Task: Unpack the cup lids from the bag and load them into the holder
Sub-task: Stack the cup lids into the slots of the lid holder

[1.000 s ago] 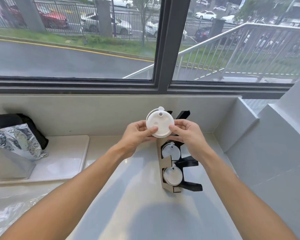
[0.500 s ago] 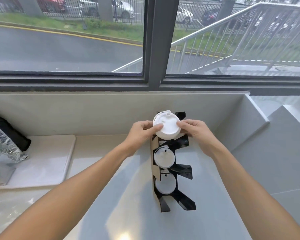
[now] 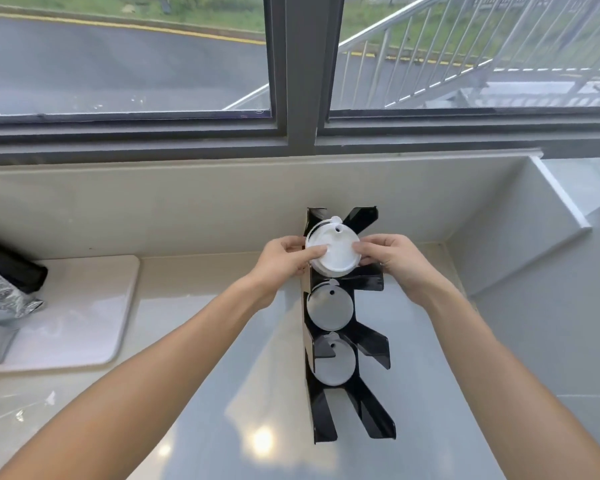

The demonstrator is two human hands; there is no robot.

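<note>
Two hands, left hand (image 3: 280, 260) and right hand (image 3: 392, 259), pinching lid stack (image 3: 333, 249) between them, above holder (image 3: 368, 344)

The lid (image 3: 333, 251) looks like white matt plastic, smooth on top. The holder (image 3: 368, 344) is black plastic with a glossy finish; its fins give reflections, and one side panel looks like brown cardboard or wood, I cannot tell which. The two lids (image 3: 330, 306) lower in the holder look smooth and plastic. The counter (image 3: 222, 393) is smooth and shiny. The bag (image 3: 0, 296) at the left is crinkled silver foil. The mat (image 3: 84, 306) looks smooth and matt.
</note>
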